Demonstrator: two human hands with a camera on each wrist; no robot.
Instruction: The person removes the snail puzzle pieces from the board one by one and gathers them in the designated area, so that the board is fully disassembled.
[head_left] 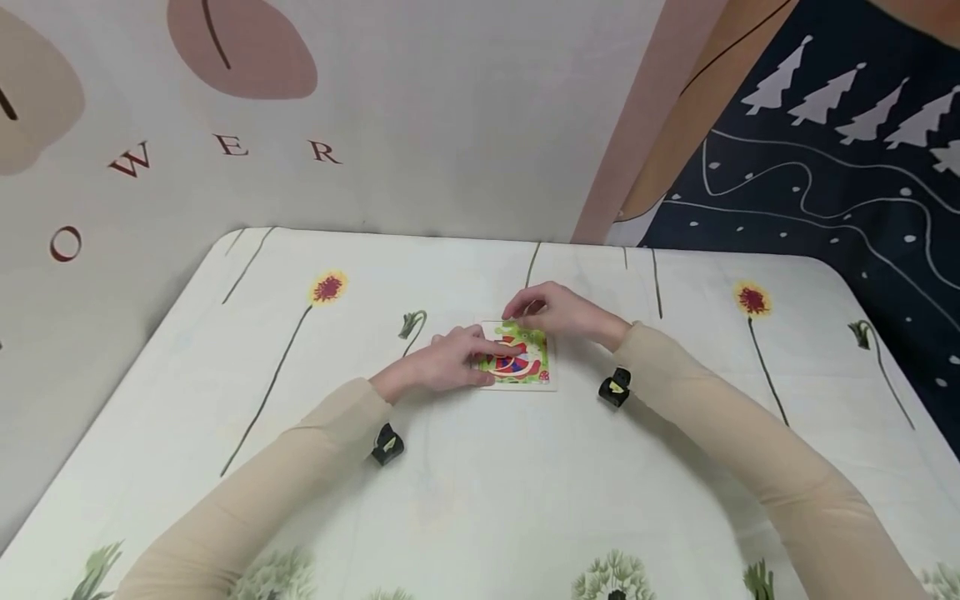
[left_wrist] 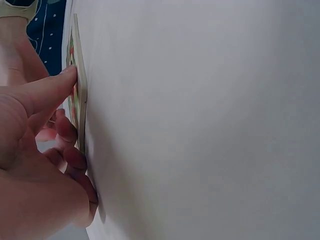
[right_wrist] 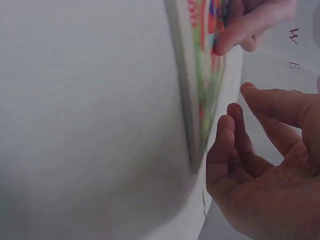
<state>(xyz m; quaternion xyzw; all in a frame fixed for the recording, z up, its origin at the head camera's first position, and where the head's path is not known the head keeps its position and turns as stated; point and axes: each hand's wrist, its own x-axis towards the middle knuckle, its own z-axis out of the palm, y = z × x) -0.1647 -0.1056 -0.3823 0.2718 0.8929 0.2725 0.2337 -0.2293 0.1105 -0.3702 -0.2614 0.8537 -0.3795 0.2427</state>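
A small square wooden picture board (head_left: 536, 371), printed in green, red and blue, lies flat on the table. My left hand (head_left: 452, 358) rests at its left side, one straight finger reaching across the picture and the thumb by the near left corner. In the left wrist view, the thumb lies on the printed face, and other fingers bend at the edge of the board (left_wrist: 82, 107). Over the far edge, my right hand (head_left: 561, 310) has loosely bent fingers. The right wrist view shows nothing between the fingers of the right hand (right_wrist: 265, 165), beside the board (right_wrist: 186, 85).
A white tablecloth (head_left: 480, 467) printed with flowers covers the table. Behind it hangs a pale printed cloth (head_left: 450, 125), with a dark tree-patterned cloth (head_left: 825, 183) at the right. Small black devices sit at the left cuff (head_left: 387, 444) and right cuff (head_left: 615, 387).
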